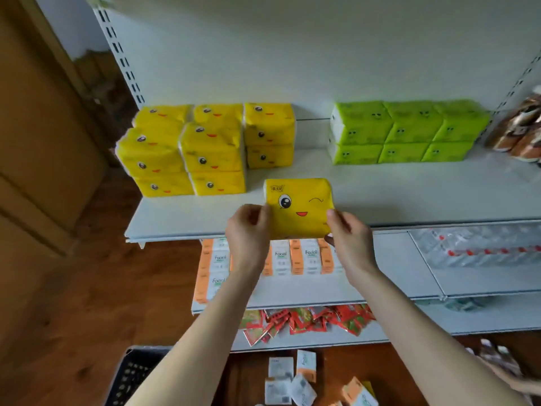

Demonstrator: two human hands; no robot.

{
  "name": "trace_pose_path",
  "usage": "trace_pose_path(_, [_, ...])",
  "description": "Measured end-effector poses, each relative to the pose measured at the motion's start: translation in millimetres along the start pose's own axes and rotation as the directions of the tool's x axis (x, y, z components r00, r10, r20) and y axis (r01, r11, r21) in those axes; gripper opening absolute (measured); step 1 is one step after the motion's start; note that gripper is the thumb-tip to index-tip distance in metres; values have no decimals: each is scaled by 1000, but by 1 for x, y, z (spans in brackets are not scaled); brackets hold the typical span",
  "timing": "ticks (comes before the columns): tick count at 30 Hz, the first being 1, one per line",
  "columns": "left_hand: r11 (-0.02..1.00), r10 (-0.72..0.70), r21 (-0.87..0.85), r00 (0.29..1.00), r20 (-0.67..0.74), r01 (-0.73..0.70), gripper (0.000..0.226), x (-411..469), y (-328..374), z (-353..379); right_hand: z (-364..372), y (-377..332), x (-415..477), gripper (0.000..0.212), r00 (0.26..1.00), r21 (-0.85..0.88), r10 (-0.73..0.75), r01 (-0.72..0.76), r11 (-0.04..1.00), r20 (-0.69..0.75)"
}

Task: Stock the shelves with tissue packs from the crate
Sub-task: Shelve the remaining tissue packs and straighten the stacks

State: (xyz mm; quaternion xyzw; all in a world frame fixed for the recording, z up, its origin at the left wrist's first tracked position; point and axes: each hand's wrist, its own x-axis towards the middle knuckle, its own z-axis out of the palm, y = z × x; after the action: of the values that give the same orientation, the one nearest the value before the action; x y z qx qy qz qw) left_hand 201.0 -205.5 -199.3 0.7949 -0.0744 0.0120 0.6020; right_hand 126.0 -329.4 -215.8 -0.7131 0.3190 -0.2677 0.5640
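Observation:
Both hands hold one yellow tissue pack (298, 206) with a winking face, just above the front of the white top shelf (409, 197). My left hand (248, 230) grips its left edge and my right hand (348, 238) grips its right edge. Stacked yellow packs (205, 150) stand at the shelf's back left. Stacked green packs (407, 133) stand at the back right. The dark crate (131, 376) shows at the bottom left, partly behind my left forearm.
Orange-and-white Facial packs (295, 259) line the lower shelf, with clear-wrapped goods (483, 250) to their right. Red sachets (307, 320) fill the shelf below. Loose small packs (292, 379) lie on the wooden floor. Brown packets (521, 130) sit at far right.

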Motion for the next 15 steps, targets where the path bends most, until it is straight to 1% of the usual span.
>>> trace_pose_path(2, [1000, 7, 4, 999, 42, -7, 19, 25, -1, -1, 16, -7, 22, 36, 999, -32, 32, -31, 999, 24])
trace_pose_path(3, [1000, 4, 1, 996, 86, -5, 22, 35, -4, -1, 25, -8, 33, 34, 997, -43, 64, -63, 997, 33])
trace_pose_path(5, [1000, -8, 17, 984, 178, 5, 33, 52, -14, 1, 38, -9, 52, 25, 991, -39, 130, -128, 991, 40])
trace_pose_path(7, [997, -6, 73, 972, 234, -11, 43, 65, -24, 1, 49, -8, 68, 16, 986, -26, 162, -161, 987, 35])
trace_pose_path(8, [993, 6, 111, 972, 237, -34, 42, 71, -29, 0, 53, -11, 74, 14, 985, -19, 171, -170, 985, 38])
trace_pose_path(10, [984, 18, 171, 983, 184, -50, 29, 84, -36, -1, 62, -16, 83, 20, 982, 32, 186, -187, 982, 35])
trace_pose_path(11, [980, 0, 198, 990, 144, -29, 21, 89, -36, -2, 66, -19, 87, 25, 979, 72, 203, -205, 976, 36])
trace_pose_path(12, [976, -23, 216, 993, 119, -3, 18, 94, -36, -2, 71, -21, 91, 28, 976, 104, 215, -218, 970, 40])
trace_pose_path(15, [982, -83, 180, 986, 143, 56, 24, 106, -39, 4, 81, -25, 99, 26, 974, 156, 224, -224, 962, 19])
